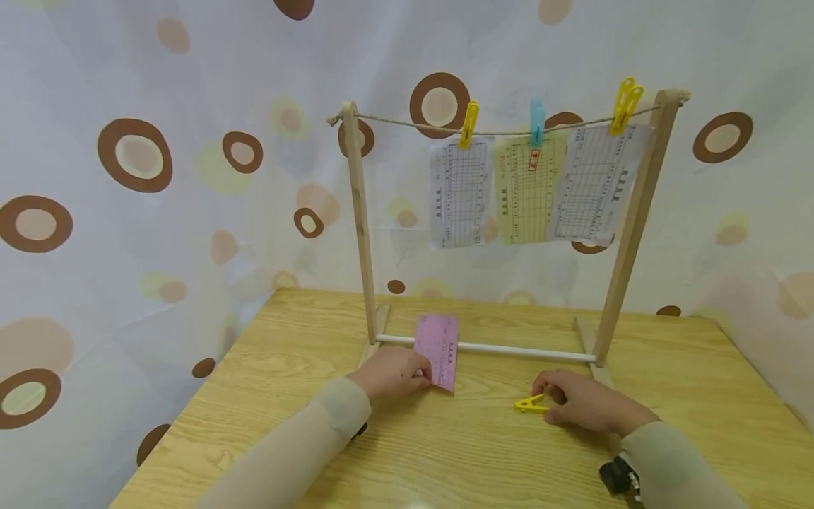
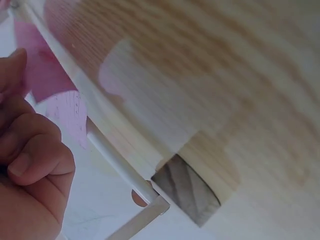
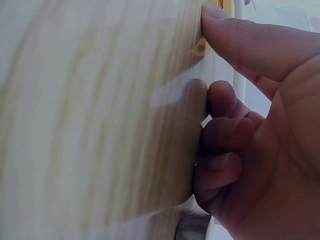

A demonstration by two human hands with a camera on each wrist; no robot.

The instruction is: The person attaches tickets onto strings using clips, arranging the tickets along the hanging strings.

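My left hand (image 1: 396, 373) pinches the near left corner of a pink printed slip (image 1: 436, 348) that lies across the rack's white bottom rod. In the left wrist view the slip (image 2: 45, 67) rises beside my fingertips, the other fingers curled below. A yellow clothespin (image 1: 529, 404) lies low over the table with its handles toward my right hand (image 1: 585, 401). Thumb and index finger close about those handle ends. The right wrist view shows the thumb (image 3: 255, 42) against the clothespin's yellow handle (image 3: 200, 47), with the remaining fingers curled near the tabletop.
A wooden rack (image 1: 361, 219) carries a string (image 1: 407, 124). From it hang a white slip (image 1: 463, 194), a yellow slip (image 1: 528, 198) and another white slip (image 1: 591, 187), held by yellow and blue clothespins (image 1: 537, 121). Behind the wooden table (image 1: 483, 452) is a patterned curtain (image 1: 191, 233).
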